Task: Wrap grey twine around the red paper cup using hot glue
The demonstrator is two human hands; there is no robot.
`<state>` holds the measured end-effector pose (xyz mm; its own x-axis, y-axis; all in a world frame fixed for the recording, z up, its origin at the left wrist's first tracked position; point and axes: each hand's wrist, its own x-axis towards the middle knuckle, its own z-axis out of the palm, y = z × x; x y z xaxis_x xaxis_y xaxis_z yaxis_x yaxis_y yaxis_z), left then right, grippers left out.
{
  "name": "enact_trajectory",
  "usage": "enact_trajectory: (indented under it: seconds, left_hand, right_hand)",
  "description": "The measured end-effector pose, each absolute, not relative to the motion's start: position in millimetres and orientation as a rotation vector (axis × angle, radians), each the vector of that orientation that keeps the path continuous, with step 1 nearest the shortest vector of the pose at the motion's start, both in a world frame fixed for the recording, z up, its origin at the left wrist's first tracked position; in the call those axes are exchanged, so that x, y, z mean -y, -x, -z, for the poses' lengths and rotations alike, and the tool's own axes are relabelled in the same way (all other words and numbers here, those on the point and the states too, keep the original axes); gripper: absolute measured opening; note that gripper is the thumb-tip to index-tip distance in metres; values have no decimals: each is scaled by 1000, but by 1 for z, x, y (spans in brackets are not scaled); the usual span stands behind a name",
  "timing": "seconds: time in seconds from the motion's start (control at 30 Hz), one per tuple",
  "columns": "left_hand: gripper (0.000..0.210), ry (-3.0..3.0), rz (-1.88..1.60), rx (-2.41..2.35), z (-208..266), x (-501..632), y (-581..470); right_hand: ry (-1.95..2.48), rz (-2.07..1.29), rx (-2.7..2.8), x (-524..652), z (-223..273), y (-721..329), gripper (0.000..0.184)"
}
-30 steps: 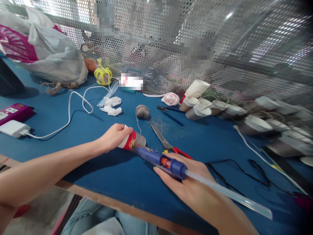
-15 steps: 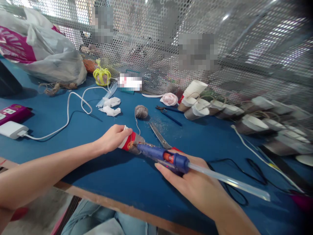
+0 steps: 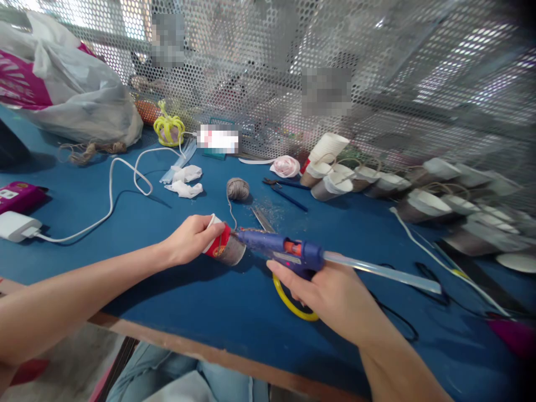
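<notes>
Against a perforated metal screen, over a blue surface, the left hand grips a tilted paper cup near its rim, while the right hand is wrapped around a glue gun, its nozzle at the cup's grey end. Best, I'd judge, to lay a thin, even bead, hold the cup steady, keep the left hand clear of the nozzle, and leave the strand from the yarn ball untangled.
</notes>
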<state>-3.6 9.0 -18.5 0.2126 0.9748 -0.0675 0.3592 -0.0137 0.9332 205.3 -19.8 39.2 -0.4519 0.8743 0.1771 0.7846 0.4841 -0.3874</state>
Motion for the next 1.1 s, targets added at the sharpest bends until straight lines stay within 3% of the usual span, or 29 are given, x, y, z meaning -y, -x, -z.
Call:
enact_trajectory:
  seconds: [0.43,0.73,1.1]
  left_hand:
    - [41,-1711,-801,-1258,19,-6,6]
    - [39,-1697,-799,-1228,19,-6,6]
    - [32,-1252,-871,-1192,18,-9,1]
  right_hand:
    - [1409,-308,2337,13,-38,-205,20]
    - [1467,-349,2338,17,-41,-206,37]
    - [1399,-362,2405,24,-38,-206,19]
